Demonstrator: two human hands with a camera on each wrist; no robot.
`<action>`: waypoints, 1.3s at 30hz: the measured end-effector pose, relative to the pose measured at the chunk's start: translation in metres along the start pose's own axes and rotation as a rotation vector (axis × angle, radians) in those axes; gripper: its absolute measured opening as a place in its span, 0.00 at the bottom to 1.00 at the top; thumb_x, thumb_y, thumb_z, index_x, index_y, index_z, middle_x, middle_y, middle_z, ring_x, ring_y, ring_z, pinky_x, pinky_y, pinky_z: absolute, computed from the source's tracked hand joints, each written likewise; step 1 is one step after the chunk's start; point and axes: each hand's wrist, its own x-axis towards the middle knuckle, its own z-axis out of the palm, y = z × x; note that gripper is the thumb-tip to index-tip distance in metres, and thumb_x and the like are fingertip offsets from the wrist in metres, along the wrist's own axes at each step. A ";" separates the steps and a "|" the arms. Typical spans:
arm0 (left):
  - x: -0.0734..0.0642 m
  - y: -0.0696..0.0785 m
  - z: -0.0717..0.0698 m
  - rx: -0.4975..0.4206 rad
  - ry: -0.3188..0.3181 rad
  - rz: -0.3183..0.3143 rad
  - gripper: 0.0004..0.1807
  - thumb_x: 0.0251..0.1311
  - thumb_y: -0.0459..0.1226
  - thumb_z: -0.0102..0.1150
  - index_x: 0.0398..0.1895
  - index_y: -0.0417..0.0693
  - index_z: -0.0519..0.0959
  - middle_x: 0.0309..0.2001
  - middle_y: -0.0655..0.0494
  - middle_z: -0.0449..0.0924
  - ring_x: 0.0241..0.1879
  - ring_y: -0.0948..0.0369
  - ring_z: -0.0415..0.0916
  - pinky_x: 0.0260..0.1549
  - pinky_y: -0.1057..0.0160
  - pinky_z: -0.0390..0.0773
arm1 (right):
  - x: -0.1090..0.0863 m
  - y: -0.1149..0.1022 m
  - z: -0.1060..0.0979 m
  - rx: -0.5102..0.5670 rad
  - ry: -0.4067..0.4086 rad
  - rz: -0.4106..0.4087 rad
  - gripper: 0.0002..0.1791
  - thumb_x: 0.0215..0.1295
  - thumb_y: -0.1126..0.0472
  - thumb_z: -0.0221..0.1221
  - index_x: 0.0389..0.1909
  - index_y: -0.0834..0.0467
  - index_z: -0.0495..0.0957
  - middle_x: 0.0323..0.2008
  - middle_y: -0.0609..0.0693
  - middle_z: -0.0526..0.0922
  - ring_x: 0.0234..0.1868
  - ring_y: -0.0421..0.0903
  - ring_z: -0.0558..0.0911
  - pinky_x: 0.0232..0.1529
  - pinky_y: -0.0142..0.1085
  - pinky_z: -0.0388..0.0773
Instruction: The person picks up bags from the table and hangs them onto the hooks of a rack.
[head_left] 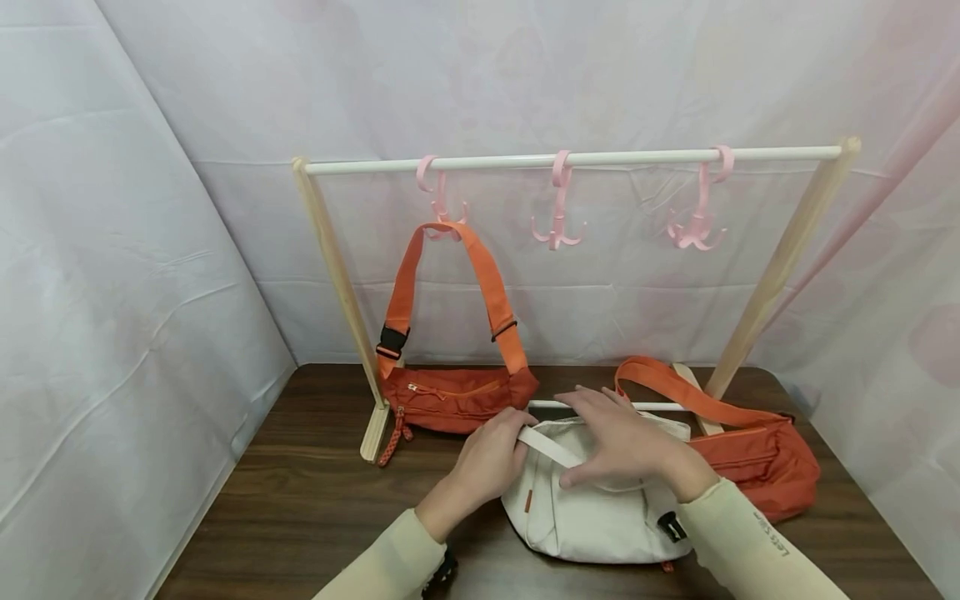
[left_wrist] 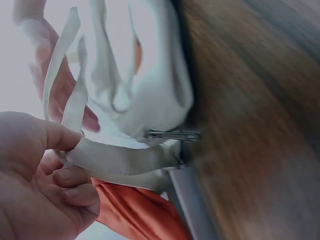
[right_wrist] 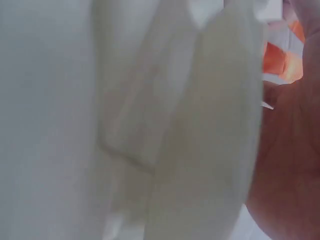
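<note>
1. The cream bag (head_left: 600, 529) lies on the table right under my two hands, in front of the rack, its upper part partly covered by my right hand.
2. My left hand (head_left: 487, 458) is at the bag's upper left corner, thumb and fingers pinched together on its flat, pale webbing strap (head_left: 551, 447).
3. My right hand (head_left: 630, 437) spreads over the top of the bag, thumb and fingers apart; I cannot tell how firmly it touches the cloth.
4. The bag is soft, matte fabric with a rounded lower edge, folds and seams, a small brown tag (head_left: 528, 501) and a black fitting (head_left: 671, 527). The left wrist view shows a slim slider (left_wrist: 172, 135) near the strap's end.
5. Just right of it, partly behind my right forearm, a red-orange bag (head_left: 772, 467) slumps on the table, its bright webbing strap curving up and back.
6. To the left, a second orange bag (head_left: 457, 400) hangs by its looped strap from a glossy pink hook (head_left: 441, 196); a black buckle (head_left: 392, 342) sits on that strap.
7. Two more pink hooks, middle (head_left: 558, 204) and right (head_left: 699, 208), hang from the smooth white bar (head_left: 637, 157) between pale wooden uprights (head_left: 783, 267).
8. Beneath is a dark, wood-grained table (head_left: 300, 508); behind, creased whitish cloth (head_left: 487, 92).
</note>
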 end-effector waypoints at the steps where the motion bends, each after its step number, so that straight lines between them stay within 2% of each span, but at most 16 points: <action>1: 0.000 0.002 -0.002 -0.006 0.009 0.005 0.15 0.70 0.31 0.65 0.56 0.50 0.84 0.49 0.58 0.83 0.45 0.62 0.82 0.41 0.60 0.83 | 0.001 -0.002 0.001 -0.012 0.004 -0.015 0.67 0.43 0.23 0.76 0.80 0.55 0.65 0.75 0.53 0.70 0.80 0.60 0.60 0.77 0.65 0.45; 4: -0.001 0.006 -0.007 -0.022 0.037 0.018 0.15 0.69 0.31 0.65 0.56 0.51 0.84 0.49 0.59 0.83 0.44 0.63 0.82 0.40 0.61 0.83 | 0.004 -0.008 0.004 -0.072 0.031 -0.062 0.57 0.48 0.29 0.77 0.74 0.55 0.72 0.69 0.50 0.76 0.76 0.56 0.68 0.76 0.67 0.48; 7: -0.002 0.010 -0.011 -0.049 0.068 0.024 0.14 0.69 0.31 0.65 0.55 0.51 0.84 0.48 0.59 0.82 0.40 0.64 0.80 0.36 0.63 0.81 | 0.006 -0.011 0.006 -0.121 0.075 -0.097 0.37 0.54 0.39 0.78 0.60 0.52 0.79 0.57 0.45 0.80 0.68 0.53 0.75 0.74 0.69 0.52; 9: -0.002 0.012 -0.013 -0.076 0.084 0.020 0.13 0.70 0.31 0.64 0.54 0.50 0.84 0.47 0.60 0.82 0.37 0.65 0.78 0.34 0.65 0.79 | 0.007 -0.011 0.006 -0.141 0.110 -0.117 0.25 0.57 0.46 0.77 0.51 0.51 0.81 0.50 0.43 0.80 0.61 0.52 0.78 0.72 0.69 0.57; 11: -0.002 0.013 -0.015 -0.099 0.094 0.012 0.12 0.71 0.31 0.64 0.54 0.50 0.84 0.46 0.60 0.82 0.36 0.66 0.77 0.33 0.66 0.78 | 0.006 -0.011 0.004 -0.162 0.139 -0.134 0.16 0.59 0.51 0.75 0.43 0.49 0.80 0.43 0.40 0.78 0.54 0.49 0.79 0.67 0.64 0.66; 13: -0.002 0.014 -0.017 -0.113 0.098 0.004 0.11 0.71 0.31 0.64 0.54 0.50 0.84 0.46 0.60 0.82 0.36 0.66 0.76 0.34 0.66 0.78 | 0.004 -0.009 0.000 -0.154 0.152 -0.145 0.11 0.62 0.56 0.73 0.38 0.48 0.79 0.36 0.39 0.75 0.43 0.45 0.79 0.57 0.54 0.75; 14: -0.002 0.014 -0.018 -0.120 0.098 0.000 0.12 0.71 0.31 0.64 0.54 0.49 0.84 0.46 0.60 0.82 0.36 0.65 0.76 0.34 0.66 0.78 | 0.003 -0.009 -0.003 -0.137 0.149 -0.142 0.10 0.64 0.57 0.72 0.36 0.47 0.78 0.32 0.38 0.74 0.37 0.42 0.77 0.49 0.47 0.78; 16: -0.002 0.014 -0.020 -0.128 0.096 -0.006 0.12 0.70 0.30 0.65 0.53 0.49 0.84 0.46 0.60 0.82 0.36 0.65 0.75 0.35 0.65 0.78 | -0.001 -0.009 -0.010 -0.094 0.136 -0.131 0.12 0.67 0.59 0.70 0.33 0.46 0.75 0.26 0.36 0.69 0.27 0.37 0.71 0.34 0.37 0.73; 19: -0.001 0.015 -0.021 -0.159 0.086 -0.003 0.12 0.69 0.29 0.64 0.53 0.48 0.83 0.46 0.59 0.82 0.37 0.64 0.75 0.37 0.65 0.78 | -0.006 -0.010 -0.021 -0.007 0.110 -0.112 0.14 0.72 0.59 0.68 0.32 0.46 0.72 0.20 0.36 0.65 0.20 0.32 0.65 0.23 0.32 0.66; 26: 0.001 0.017 -0.021 -0.291 0.030 0.015 0.10 0.72 0.28 0.62 0.52 0.46 0.80 0.44 0.58 0.81 0.32 0.66 0.72 0.31 0.68 0.76 | -0.014 -0.015 -0.040 0.032 0.101 -0.099 0.12 0.73 0.52 0.69 0.32 0.43 0.76 0.19 0.33 0.71 0.17 0.31 0.64 0.21 0.30 0.65; 31: 0.000 0.021 -0.022 -0.340 -0.017 0.034 0.12 0.74 0.34 0.65 0.57 0.48 0.80 0.46 0.60 0.81 0.35 0.66 0.74 0.35 0.68 0.77 | -0.017 -0.020 -0.048 0.058 0.109 -0.126 0.10 0.71 0.54 0.71 0.32 0.43 0.79 0.21 0.31 0.74 0.18 0.30 0.66 0.21 0.30 0.66; 35: 0.000 0.024 -0.024 -0.343 -0.048 0.049 0.13 0.71 0.38 0.70 0.55 0.52 0.82 0.42 0.66 0.79 0.35 0.66 0.74 0.35 0.68 0.76 | -0.020 -0.024 -0.055 0.050 0.124 -0.154 0.10 0.69 0.55 0.72 0.32 0.42 0.80 0.22 0.30 0.75 0.18 0.29 0.67 0.21 0.29 0.67; 39: 0.001 0.027 -0.027 -0.281 -0.045 0.062 0.06 0.70 0.38 0.71 0.46 0.53 0.84 0.38 0.67 0.76 0.33 0.67 0.74 0.32 0.69 0.74 | -0.022 -0.029 -0.061 0.033 0.138 -0.188 0.10 0.68 0.56 0.73 0.33 0.42 0.80 0.23 0.30 0.76 0.19 0.28 0.68 0.21 0.30 0.68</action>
